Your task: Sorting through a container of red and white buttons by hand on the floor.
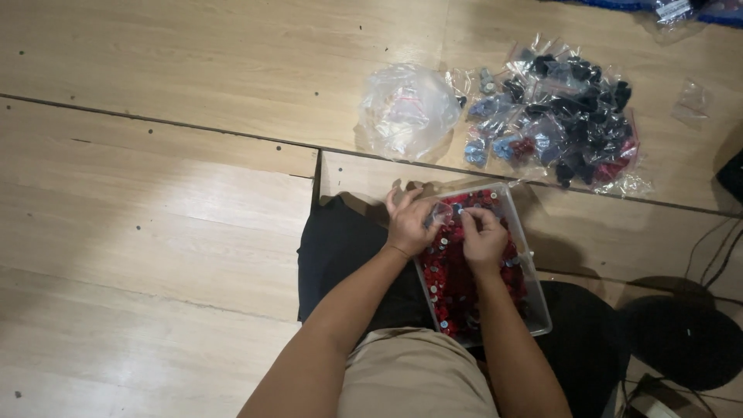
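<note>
Partly hidden — left hand and right hand cover the tray.

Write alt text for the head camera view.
A person's left hand and right hand pinch a small clear plastic bag over a clear plastic tray of small red parts on their lap. Beyond, filled clear bags lie on the wooden floor.

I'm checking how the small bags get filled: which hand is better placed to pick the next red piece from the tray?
Probably the right hand: it hovers directly over the red pieces in the clear tray, fingertips pinched. The left hand sits at the tray's edge, apparently holding a small clear bag.
</note>
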